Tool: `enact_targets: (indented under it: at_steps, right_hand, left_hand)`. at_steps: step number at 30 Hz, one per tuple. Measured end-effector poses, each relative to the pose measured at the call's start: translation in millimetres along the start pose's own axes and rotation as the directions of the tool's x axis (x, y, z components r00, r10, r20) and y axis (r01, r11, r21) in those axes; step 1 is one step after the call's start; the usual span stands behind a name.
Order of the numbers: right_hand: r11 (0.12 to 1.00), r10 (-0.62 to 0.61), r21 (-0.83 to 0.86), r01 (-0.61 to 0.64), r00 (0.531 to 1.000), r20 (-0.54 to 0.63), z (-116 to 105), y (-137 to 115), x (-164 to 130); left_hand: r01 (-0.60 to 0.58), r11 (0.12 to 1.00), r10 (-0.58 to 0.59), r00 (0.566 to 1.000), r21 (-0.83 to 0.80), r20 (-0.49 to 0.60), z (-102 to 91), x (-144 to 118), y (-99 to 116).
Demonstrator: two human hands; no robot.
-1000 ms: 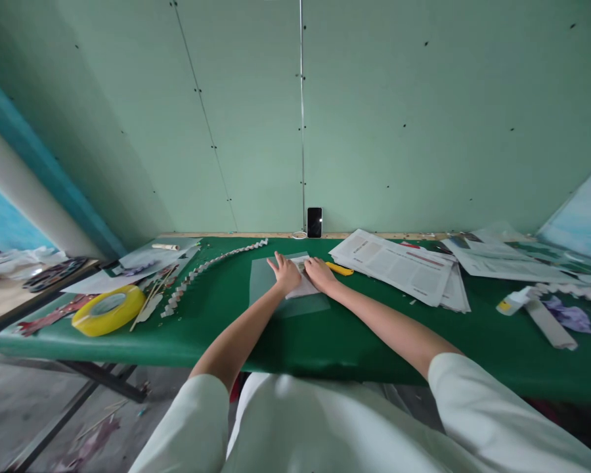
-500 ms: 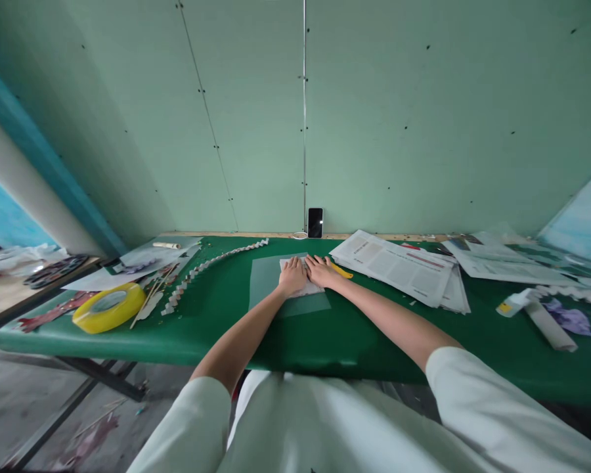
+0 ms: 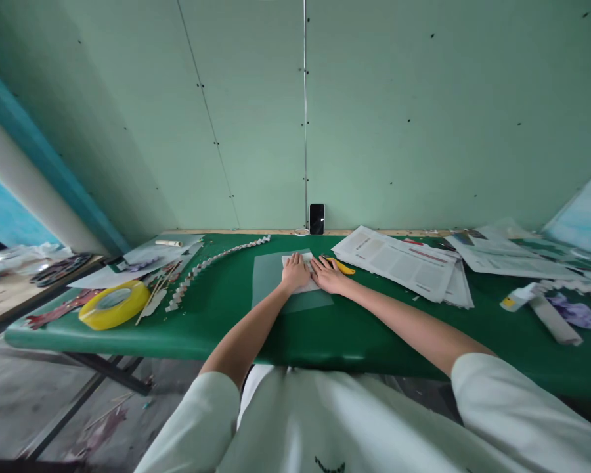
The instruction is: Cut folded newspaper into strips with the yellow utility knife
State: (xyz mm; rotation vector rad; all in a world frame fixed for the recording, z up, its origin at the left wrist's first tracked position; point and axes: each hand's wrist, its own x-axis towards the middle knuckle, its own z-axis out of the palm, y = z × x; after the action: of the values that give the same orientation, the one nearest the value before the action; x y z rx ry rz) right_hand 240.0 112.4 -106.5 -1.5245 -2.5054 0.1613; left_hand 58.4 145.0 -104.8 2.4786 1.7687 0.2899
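Note:
A small white sheet of paper [image 3: 303, 286] lies on a larger translucent sheet [image 3: 266, 284] on the green table. Flat on the white paper rests my left hand [image 3: 294, 272], its fingers pointing away from me. My right hand [image 3: 329, 276] is stretched out beside it, with fingertips at the paper's right edge. Both hands are open, and parts of the paper are hidden under them. Just past my right hand lies a yellow-handled tool [image 3: 345, 268], partly covered by the fingers.
Printed sheets [image 3: 398, 261] lie to the right, with a small glue bottle [image 3: 518, 297] beyond. At left are a yellow tape roll [image 3: 115, 305], thin sticks [image 3: 155, 292] and a folded paper chain [image 3: 211, 261]. A phone [image 3: 317, 219] leans against the wall.
My right hand has shifted slightly right and toward me, opening a small gap to my left hand. More of the white paper shows. The whole view has shifted a little.

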Motion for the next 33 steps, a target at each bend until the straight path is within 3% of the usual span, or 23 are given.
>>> enact_targets:
  at_steps: [6, 11, 18, 21, 24, 26, 28, 33]
  right_hand:
    - [0.999, -0.047, -0.017, 0.048, 0.997, 0.054, -8, -10, -35]
    - [0.985, -0.160, -0.059, 0.164, 0.985, 0.059, -18, -14, -69]
    - [0.963, -0.252, -0.116, 0.243, 0.965, -0.069, -12, -22, -113]
    - [0.957, -0.278, -0.109, 0.267, 0.955, -0.103, -17, -20, -128]
    - [0.959, -0.284, -0.042, 0.281, 0.955, -0.081, -36, -11, -123]
    - [0.975, -0.222, -0.014, 0.222, 0.970, -0.102, -51, -2, -108]
    - [0.996, -0.090, -0.028, 0.086, 0.979, -0.185, -62, 9, -88]
    - [0.963, 0.177, -0.169, -0.208, 0.967, -0.184, -62, 33, -50]
  left_hand:
    - [0.028, 0.999, -0.028, 1.000, -0.017, -0.006, -2.8, -1, 2]
    - [0.031, 0.999, -0.032, 0.999, -0.021, -0.024, -0.7, 1, 1]
    - [-0.018, 1.000, 0.016, 0.994, -0.019, -0.104, 8.3, 5, -7]
    - [-0.129, 0.991, 0.123, 0.982, -0.032, -0.143, 7.5, 6, -10]
    - [-0.364, 0.929, 0.358, 0.929, -0.063, -0.091, 3.1, 6, -11]
    - [-0.478, 0.873, 0.474, 0.879, -0.099, -0.055, -0.4, 5, -12]
    - [-0.507, 0.853, 0.504, 0.862, -0.123, -0.054, -3.8, 5, -14]
    - [-0.380, 0.921, 0.373, 0.924, -0.082, -0.086, -11.0, 4, -22]
